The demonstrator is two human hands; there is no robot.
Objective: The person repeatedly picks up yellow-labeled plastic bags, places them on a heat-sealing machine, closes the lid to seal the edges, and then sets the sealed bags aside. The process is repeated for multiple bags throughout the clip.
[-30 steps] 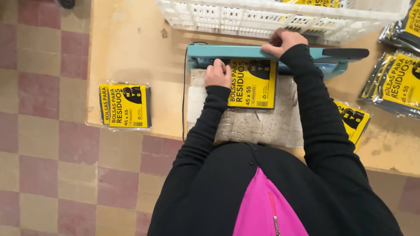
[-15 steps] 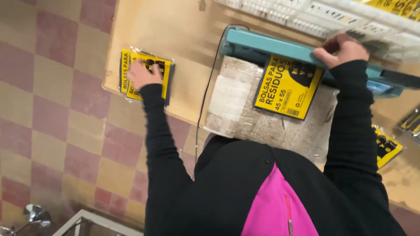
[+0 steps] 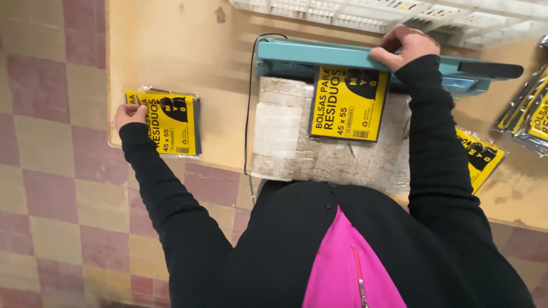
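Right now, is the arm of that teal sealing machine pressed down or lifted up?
Pressed down. The right hand rests on top of the teal sealer's arm, which lies flat across the top edge of the yellow bag packet.

Count: 4 yellow bag packs [image 3: 348, 102] in view, 1 teal heat sealer [image 3: 319, 57], 1 white plastic crate [image 3: 399, 17], 1 black cord [image 3: 249, 114], 2 hands [image 3: 128, 114].

The white crate [image 3: 394, 17] is cut off by the top edge, and the packets at the right [image 3: 528, 117] by the right edge. The yellow packet beneath the right sleeve [image 3: 479, 157] is partly covered (only one corner is seen). The right hand's [image 3: 405, 45] fingertips are hidden behind the teal sealer bar [image 3: 319, 56].
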